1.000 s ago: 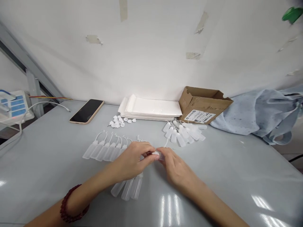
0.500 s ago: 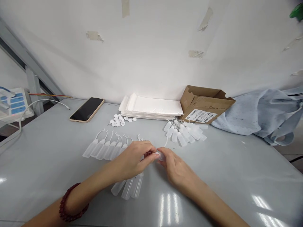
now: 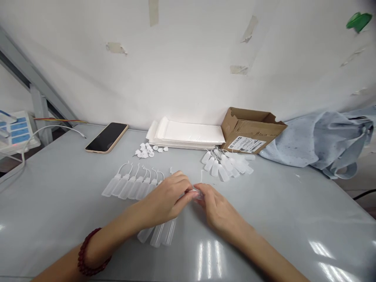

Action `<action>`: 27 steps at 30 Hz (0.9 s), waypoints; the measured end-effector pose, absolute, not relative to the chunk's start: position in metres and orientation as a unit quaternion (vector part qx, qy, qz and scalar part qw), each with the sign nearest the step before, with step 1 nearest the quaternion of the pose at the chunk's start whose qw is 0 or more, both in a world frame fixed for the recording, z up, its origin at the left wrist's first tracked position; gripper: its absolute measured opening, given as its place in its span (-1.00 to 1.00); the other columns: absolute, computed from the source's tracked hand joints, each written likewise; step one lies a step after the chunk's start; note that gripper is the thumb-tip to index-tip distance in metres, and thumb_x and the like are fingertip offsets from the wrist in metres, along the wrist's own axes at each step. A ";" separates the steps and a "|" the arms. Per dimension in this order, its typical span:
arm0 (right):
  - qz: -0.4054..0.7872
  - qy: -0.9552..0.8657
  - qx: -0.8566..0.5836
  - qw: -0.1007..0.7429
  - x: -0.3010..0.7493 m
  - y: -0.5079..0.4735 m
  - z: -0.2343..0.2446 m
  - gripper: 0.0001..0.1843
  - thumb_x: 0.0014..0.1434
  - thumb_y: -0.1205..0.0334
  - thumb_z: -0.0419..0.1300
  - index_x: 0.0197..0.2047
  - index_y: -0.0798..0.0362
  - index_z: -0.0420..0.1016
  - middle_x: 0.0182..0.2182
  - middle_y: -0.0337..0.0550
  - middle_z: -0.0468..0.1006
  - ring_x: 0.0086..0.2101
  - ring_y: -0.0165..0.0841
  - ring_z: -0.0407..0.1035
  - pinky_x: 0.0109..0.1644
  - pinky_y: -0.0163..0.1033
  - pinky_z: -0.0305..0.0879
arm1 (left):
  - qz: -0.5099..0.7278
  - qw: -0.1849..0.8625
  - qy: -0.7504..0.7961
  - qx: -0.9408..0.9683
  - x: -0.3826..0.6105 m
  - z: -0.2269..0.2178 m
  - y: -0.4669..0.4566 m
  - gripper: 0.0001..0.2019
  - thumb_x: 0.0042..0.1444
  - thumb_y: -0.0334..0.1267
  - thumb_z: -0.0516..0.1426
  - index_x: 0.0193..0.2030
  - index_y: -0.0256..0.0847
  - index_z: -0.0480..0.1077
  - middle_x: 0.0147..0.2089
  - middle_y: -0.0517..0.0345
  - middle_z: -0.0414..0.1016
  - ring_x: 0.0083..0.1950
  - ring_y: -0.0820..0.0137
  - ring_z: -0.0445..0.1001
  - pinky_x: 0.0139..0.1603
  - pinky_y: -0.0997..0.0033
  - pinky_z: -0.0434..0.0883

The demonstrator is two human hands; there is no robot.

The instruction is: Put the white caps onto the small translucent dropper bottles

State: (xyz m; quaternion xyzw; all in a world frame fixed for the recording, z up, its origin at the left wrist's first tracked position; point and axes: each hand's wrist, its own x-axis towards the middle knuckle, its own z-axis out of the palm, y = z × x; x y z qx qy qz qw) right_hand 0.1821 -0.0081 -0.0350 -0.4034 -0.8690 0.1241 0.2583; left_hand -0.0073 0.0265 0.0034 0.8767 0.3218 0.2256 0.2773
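Both hands are together mid-desk (image 3: pixel 264 223), fingertips meeting at one small clear bottle (image 3: pixel 201 195). Our right hand (image 3: pixel 219 206) has its grip closed on the bottle, thumb and fingers around the body; most of it is hidden behind our fingers. A thin white strap (image 3: pixel 201 175) sticks up just beyond that grip. Our left hand (image 3: pixel 169 197) has its grip pinched on a small white piece (image 3: pixel 194 190) at the bottle's near-left end; too covered to tell how far it's seated. Red bead bracelet (image 3: pixel 93 252) on our left wrist.

Around us: a row of strapped bottles (image 3: pixel 127 187) lies left of the hands, partly behind our left hand. A few more bottles (image 3: pixel 160 234) lie below that hand, tops covered by it. Loose white caps (image 3: pixel 145 150) sit farther back, in front of the envelope stack (image 3: pixel 188 134). To the right, a heap of bottles (image 3: pixel 225 166) lies in front of the cardboard box (image 3: pixel 251 135). Phone (image 3: pixel 107 137) back left, light blue cloth (image 3: pixel 311 141) back right.
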 end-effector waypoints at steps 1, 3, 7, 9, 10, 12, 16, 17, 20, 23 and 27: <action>0.140 -0.865 -0.409 0.256 0.183 -0.008 -0.035 -0.71 0.32 0.39 -0.09 0.10 0.06 0.09 -0.16 0.00 0.44 -0.22 -0.29 0.40 -0.22 -0.17 0.46 | 0.233 0.269 0.311 0.881 -0.007 0.003 0.027 -0.77 0.30 -0.33 -0.08 -0.35 -0.26 0.32 -0.35 0.10 0.38 -0.25 0.35 0.29 -0.21 0.34 0.30; 0.153 -0.861 -0.414 0.252 0.183 -0.008 -0.035 -0.70 0.32 0.38 -0.09 0.12 0.06 0.07 -0.14 0.01 0.43 -0.19 -0.29 0.40 -0.19 -0.16 0.47 | 0.242 0.253 0.302 0.887 -0.008 0.001 0.027 -0.78 0.30 -0.34 -0.08 -0.31 -0.26 0.33 -0.31 0.07 0.39 -0.22 0.33 0.28 -0.18 0.32 0.31; 0.126 -0.866 -0.407 0.261 0.182 -0.006 -0.034 -0.70 0.33 0.38 -0.10 0.12 0.08 0.07 -0.17 0.01 0.45 -0.24 -0.31 0.40 -0.24 -0.17 0.46 | 0.244 0.264 0.307 0.881 -0.008 -0.001 0.028 -0.78 0.30 -0.31 -0.06 -0.33 -0.25 0.33 -0.34 0.11 0.39 -0.23 0.35 0.29 -0.20 0.33 0.30; 0.099 -0.871 -0.399 0.270 0.181 -0.005 -0.033 -0.71 0.33 0.38 -0.11 0.12 0.09 0.09 -0.20 -0.01 0.46 -0.29 -0.31 0.40 -0.28 -0.17 0.46 | 0.229 0.279 0.324 0.875 -0.008 -0.002 0.028 -0.74 0.30 -0.29 -0.06 -0.39 -0.26 0.31 -0.40 0.14 0.36 -0.28 0.37 0.29 -0.25 0.35 0.29; 0.086 -0.874 -0.394 0.271 0.181 -0.005 -0.033 -0.70 0.33 0.38 -0.11 0.12 0.10 0.08 -0.21 0.00 0.46 -0.30 -0.31 0.40 -0.29 -0.17 0.46 | 0.221 0.283 0.330 0.873 -0.008 -0.001 0.028 -0.73 0.31 -0.29 -0.07 -0.41 -0.26 0.30 -0.42 0.15 0.34 -0.30 0.37 0.29 -0.27 0.35 0.29; 0.077 -0.877 -0.389 0.270 0.182 -0.005 -0.034 -0.67 0.32 0.39 -0.11 0.15 0.12 0.05 -0.20 0.03 0.46 -0.29 -0.29 0.40 -0.29 -0.15 0.46 | 0.221 0.288 0.328 0.872 -0.007 -0.001 0.028 -0.72 0.31 -0.31 -0.08 -0.42 -0.26 0.29 -0.43 0.15 0.33 -0.31 0.38 0.28 -0.26 0.35 0.29; 0.142 -0.865 -0.401 0.266 0.185 -0.005 -0.037 -0.61 0.30 0.42 -0.11 0.18 0.14 -0.02 -0.18 0.07 0.44 -0.25 -0.30 0.42 -0.25 -0.18 0.48 | 0.251 0.277 0.298 0.879 -0.005 -0.001 0.027 -0.76 0.29 -0.35 -0.04 -0.39 -0.28 0.31 -0.39 0.13 0.35 -0.25 0.37 0.27 -0.22 0.36 0.29; 0.166 -0.860 -0.401 0.269 0.186 -0.004 -0.037 -0.60 0.29 0.43 -0.12 0.18 0.14 -0.03 -0.19 0.08 0.43 -0.25 -0.32 0.43 -0.25 -0.20 0.48 | 0.253 0.273 0.295 0.880 -0.005 -0.002 0.027 -0.77 0.29 -0.35 -0.04 -0.38 -0.28 0.32 -0.38 0.12 0.35 -0.25 0.37 0.26 -0.21 0.36 0.29; 0.213 -0.849 -0.402 0.269 0.187 -0.001 -0.034 -0.59 0.27 0.44 -0.12 0.18 0.12 -0.08 -0.21 0.05 0.45 -0.26 -0.33 0.46 -0.26 -0.21 0.47 | 0.253 0.266 0.302 0.880 -0.006 -0.003 0.027 -0.77 0.29 -0.33 -0.03 -0.36 -0.28 0.35 -0.38 0.12 0.36 -0.23 0.36 0.27 -0.22 0.37 0.30; 0.193 -0.835 -0.426 0.288 0.191 0.005 -0.030 -0.56 0.29 0.38 -0.09 0.19 0.10 -0.15 -0.25 0.00 0.50 -0.34 -0.32 0.47 -0.30 -0.20 0.44 | 0.273 0.247 0.341 0.865 -0.011 -0.002 0.032 -0.80 0.28 -0.27 0.01 -0.33 -0.27 0.37 -0.36 0.14 0.41 -0.22 0.36 0.30 -0.22 0.38 0.31; 0.103 -0.790 -0.483 0.363 0.207 0.023 -0.026 -0.53 0.30 0.25 -0.03 0.18 0.13 -0.16 -0.29 -0.01 0.54 -0.39 -0.29 0.48 -0.28 -0.17 0.41 | 0.279 0.137 0.443 0.841 -0.029 -0.001 0.058 -0.79 0.27 -0.29 -0.02 -0.31 -0.27 0.38 -0.33 0.10 0.46 -0.18 0.31 0.33 -0.18 0.34 0.33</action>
